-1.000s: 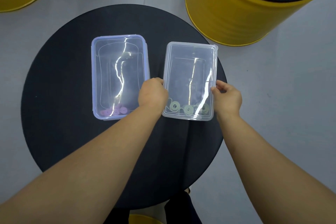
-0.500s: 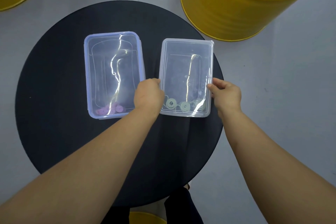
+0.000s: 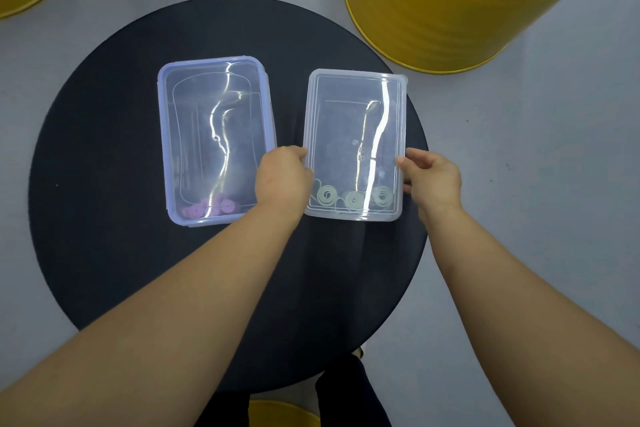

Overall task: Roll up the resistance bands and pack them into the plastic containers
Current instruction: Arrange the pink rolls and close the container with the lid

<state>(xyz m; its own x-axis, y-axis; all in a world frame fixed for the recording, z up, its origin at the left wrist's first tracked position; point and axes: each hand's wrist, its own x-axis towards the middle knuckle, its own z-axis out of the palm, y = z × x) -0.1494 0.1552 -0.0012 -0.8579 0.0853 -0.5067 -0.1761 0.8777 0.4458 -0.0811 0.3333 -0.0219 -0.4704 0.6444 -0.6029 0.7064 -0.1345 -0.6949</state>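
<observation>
Between gripping fingers [image 3: 403,160], clear lidded container [image 3: 346,121]

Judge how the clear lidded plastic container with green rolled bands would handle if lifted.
Probably light: the clear lidded plastic container holds only three green rolled bands. Lying loose at its near end, they would likely roll if tilted. Its glossy sides look slippery; the left hand and right hand grip opposite edges.

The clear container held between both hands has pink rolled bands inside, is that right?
No. In the head view the clear container gripped by the left hand and right hand holds pale green rolled bands; the pink rolled bands lie in the blue-rimmed container.
</observation>
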